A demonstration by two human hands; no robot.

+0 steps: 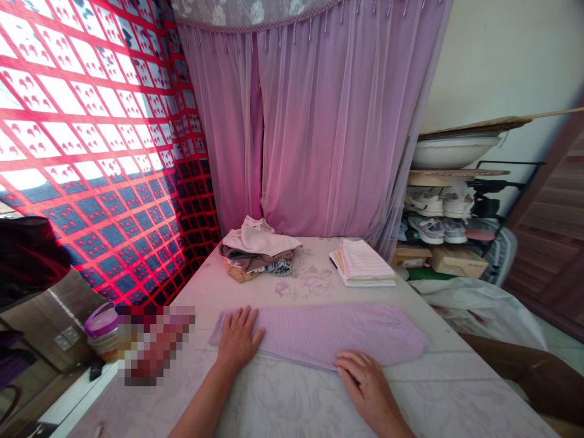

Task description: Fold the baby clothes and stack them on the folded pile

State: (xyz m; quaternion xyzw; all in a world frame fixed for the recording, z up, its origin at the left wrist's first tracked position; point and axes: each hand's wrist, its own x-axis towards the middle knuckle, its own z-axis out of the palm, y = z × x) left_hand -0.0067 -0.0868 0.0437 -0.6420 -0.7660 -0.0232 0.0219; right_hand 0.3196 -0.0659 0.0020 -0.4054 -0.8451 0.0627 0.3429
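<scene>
A lilac ribbed garment (pixel 310 331) lies flattened lengthwise across the table, its exact kind hard to tell from this fold. My left hand (pixel 238 340) rests palm down on its left end with the fingers spread. At the near edge, right of the middle, my right hand (pixel 362 383) has its fingers together and bent, holding the garment's edge; the thumb is partly hidden. Beyond the garment sits a loose pile of folded clothes (pixel 260 246), with a pale piece on top. To the right of that pile is a neat stack of folded cloths (pixel 364 263), white and striped.
The table (pixel 292 401) has a flowered pale cover. Pink curtains (pixel 337 134) hang behind it, and a red checked cloth (pixel 104 121) at left. A shoe rack (pixel 438 225) and a white plastic bag (pixel 483 310) are at right. A purple-lidded bucket (pixel 103 328) stands at left.
</scene>
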